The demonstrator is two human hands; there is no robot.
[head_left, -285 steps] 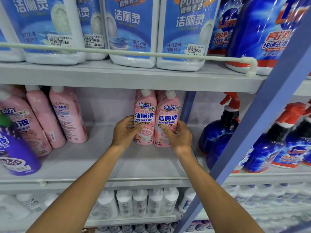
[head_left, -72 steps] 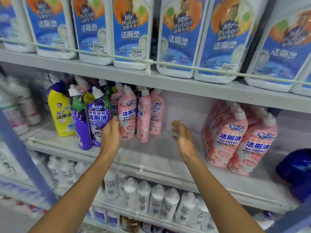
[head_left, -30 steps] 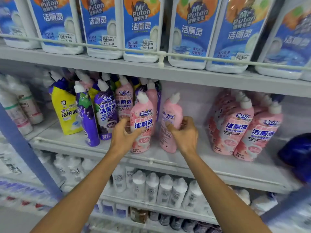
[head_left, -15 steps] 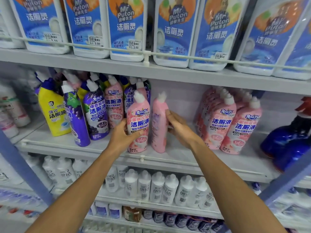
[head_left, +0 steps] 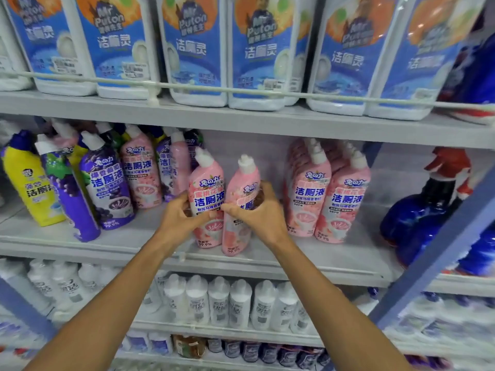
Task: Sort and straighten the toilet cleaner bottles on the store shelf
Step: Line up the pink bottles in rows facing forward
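Two pink toilet cleaner bottles stand at the front middle of the grey middle shelf [head_left: 334, 261]. My left hand [head_left: 178, 216] grips the left pink bottle [head_left: 207, 183], whose label faces me. My right hand [head_left: 261, 212] wraps the right pink bottle [head_left: 245, 180], which leans right with its label partly turned toward me. To the right stands a tidy group of pink bottles [head_left: 328, 194]. To the left is a mixed cluster with purple bottles [head_left: 107, 188], a yellow bottle [head_left: 25, 183] and more pink bottles [head_left: 139, 170].
Large white-and-blue cleaner jugs [head_left: 257, 52] fill the top shelf behind a rail. Dark blue spray bottles with red triggers [head_left: 428, 210] stand at the far right behind a slanted blue upright [head_left: 439, 247]. White bottles [head_left: 227, 301] line the shelf below.
My right hand has closed around the right pink bottle and turned it, so part of its label now shows. My left hand stays on the left pink bottle. The view has shifted slightly.
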